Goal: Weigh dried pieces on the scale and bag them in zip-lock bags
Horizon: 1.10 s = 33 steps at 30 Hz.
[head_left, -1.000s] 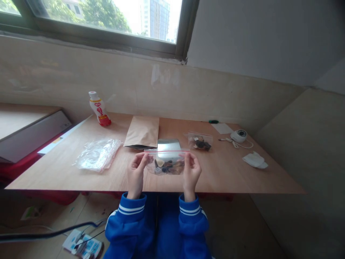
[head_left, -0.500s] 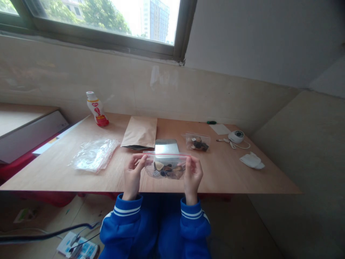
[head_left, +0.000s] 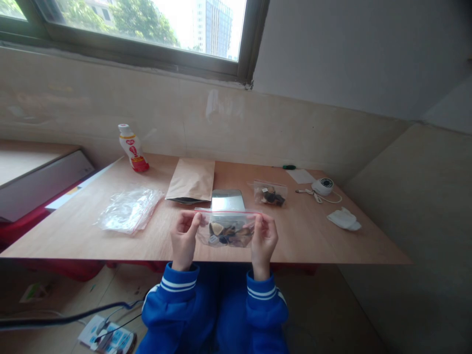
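A clear zip bag (head_left: 230, 240) with a red seal line hangs between my two hands above the table's front part; light and dark pieces and a small white label show inside. My left hand (head_left: 185, 238) pinches its upper left corner, and my right hand (head_left: 264, 240) pinches the upper right corner. Just behind the bag lies a flat silvery device (head_left: 227, 199), its front part hidden by the bag. A second clear bag of dark pieces (head_left: 271, 194) rests on the table to the right of the device.
On the wooden table (head_left: 302, 241) are a brown paper pouch (head_left: 191, 179), a pile of clear bags (head_left: 129, 211), a red and white bottle (head_left: 133, 148), a white camera (head_left: 323, 186) with cable, a crumpled tissue (head_left: 344, 219), a paper sheet (head_left: 300, 176) and a green object (head_left: 289, 167).
My left hand has shifted slightly to the right. The held bag's body hangs a little lower, and both hands still grip its corners.
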Motion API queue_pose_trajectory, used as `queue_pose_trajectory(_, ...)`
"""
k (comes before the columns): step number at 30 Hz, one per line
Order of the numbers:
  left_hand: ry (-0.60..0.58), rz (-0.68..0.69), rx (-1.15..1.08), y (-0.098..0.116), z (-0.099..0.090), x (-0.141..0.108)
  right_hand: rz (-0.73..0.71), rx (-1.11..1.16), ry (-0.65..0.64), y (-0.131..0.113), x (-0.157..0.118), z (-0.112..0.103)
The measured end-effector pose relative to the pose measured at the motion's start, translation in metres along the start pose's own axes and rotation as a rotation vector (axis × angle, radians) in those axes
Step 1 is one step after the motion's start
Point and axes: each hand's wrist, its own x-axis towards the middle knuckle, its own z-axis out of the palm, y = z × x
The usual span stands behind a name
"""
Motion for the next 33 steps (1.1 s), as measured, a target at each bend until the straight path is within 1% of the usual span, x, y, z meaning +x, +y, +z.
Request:
queue_pose_trajectory(2, -0.037, -0.030, -0.029, -0.002, 0.001, 0.000, 0.022, 0.014, -0.002, 0.000, 0.000, 0.001)
queue_pose_trajectory(5, -0.124, -0.122, -0.141, -0.006, 0.004, -0.002, 0.062, 0.036, -0.009, 0.000, 0.000, 0.002)
queue_pose_trajectory(7, -0.153, -0.164, -0.181, -0.008, 0.005, -0.003, 0.092, 0.036, -0.031, 0.001, 0.000, 0.001)
queue_pose_trajectory(11, -0.128, -0.163, -0.081, -0.012, 0.001, -0.003, 0.187, 0.060, -0.130, 0.005, 0.000, 0.000)
queue_pose_trajectory(14, -0.125, -0.152, -0.031, -0.011, -0.003, -0.002, 0.221, 0.064, -0.196, 0.008, -0.001, -0.003)
queue_pose_trajectory(17, -0.100, -0.151, -0.025, -0.008, -0.005, -0.001, 0.206, 0.056, -0.213, 0.008, -0.001, -0.005)
queue_pose_trajectory(20, -0.075, -0.155, -0.004, -0.004, -0.007, -0.001, 0.169, 0.032, -0.187, 0.005, 0.000, -0.007)
queue_pose_trajectory(23, -0.091, -0.157, 0.026, -0.001, -0.010, -0.001, 0.139, 0.003, -0.162, 0.002, 0.000, -0.008)
queue_pose_trajectory(28, -0.099, -0.157, 0.056, -0.001, -0.015, 0.000, 0.113, -0.003, -0.183, 0.001, -0.001, -0.009)
queue_pose_trajectory(33, -0.106, -0.134, 0.058, 0.004, -0.015, -0.001, 0.081, -0.030, -0.152, 0.001, -0.002, -0.009)
